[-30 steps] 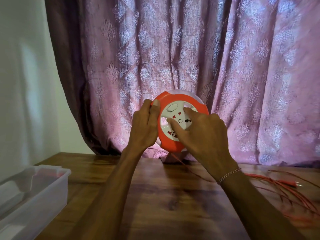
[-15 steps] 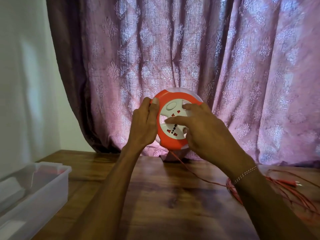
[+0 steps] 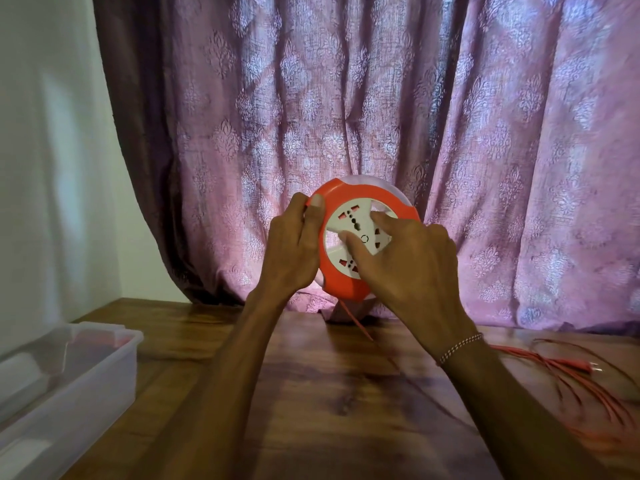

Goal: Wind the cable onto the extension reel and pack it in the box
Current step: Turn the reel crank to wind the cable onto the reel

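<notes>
I hold the round orange extension reel [image 3: 346, 282] upright above the far side of the wooden table [image 3: 311, 393]. My left hand [image 3: 294, 251] grips its left rim, thumb on the front edge. The fingers of my right hand [image 3: 412, 265] press on the white socket plate [image 3: 353, 223] in the reel's middle. A thin orange cable [image 3: 358, 323] drops from the reel's underside to the table and runs behind my right forearm to a loose tangle of cable [image 3: 588, 386] at the right, which ends in a plug [image 3: 594, 367]. The clear plastic box [image 3: 69, 382] stands at the left.
A pink patterned curtain [image 3: 381, 116] hangs right behind the reel and down to the table's far edge. A white wall [image 3: 45, 168] is at the left. The clear box holds something white and something reddish, both blurred.
The white socket plate has turned under my right fingers while my left hand kept hold of the rim. The loose cable on the right has shifted on the table.
</notes>
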